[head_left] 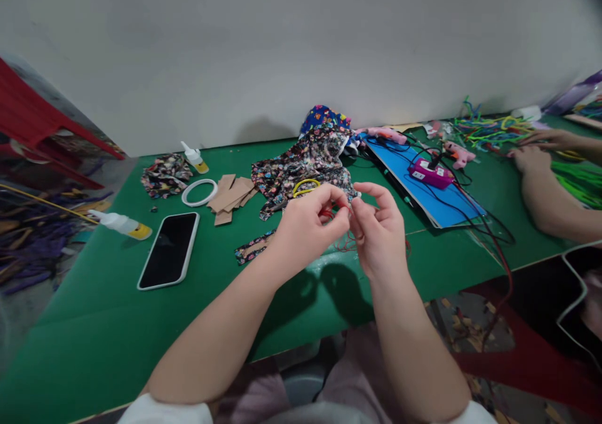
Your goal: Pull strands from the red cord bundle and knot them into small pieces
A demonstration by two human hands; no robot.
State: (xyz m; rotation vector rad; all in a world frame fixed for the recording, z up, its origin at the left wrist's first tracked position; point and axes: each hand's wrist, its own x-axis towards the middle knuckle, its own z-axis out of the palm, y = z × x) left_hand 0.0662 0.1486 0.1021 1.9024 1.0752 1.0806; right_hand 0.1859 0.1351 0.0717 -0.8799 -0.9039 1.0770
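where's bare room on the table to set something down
Widest: the glossy green tabletop nearer than the white-cased black smartphone, left of the left forearm. Smaller: between the brown cardboard pieces and the grey wall. Crowded: the flat blue folder, topped by a purple plastic box.

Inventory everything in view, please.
Wall: one, grey, rear
Table: one, green, centre
Chairs: uncounted, red, left
Scraps: many, mixed, floor
Phone: one, black, left
Bottles: two, yellow, left
Ring: one, white, left
Cardboard: several, brown, centre
Floral cloths: several, dark, centre/left
Blue cloth: one, patterned, rear
Scissors: one, yellow handles, centre
Strands: uncounted, red, centre
Folder: one, blue, right
Power strip: one, magenta, right
Glue guns: two, pink, right
Cables: several, dark, right
Cords: many, multicoloured, right
Co-worker's hands: two, right
Left hand: one, centre
Right hand: one, centre
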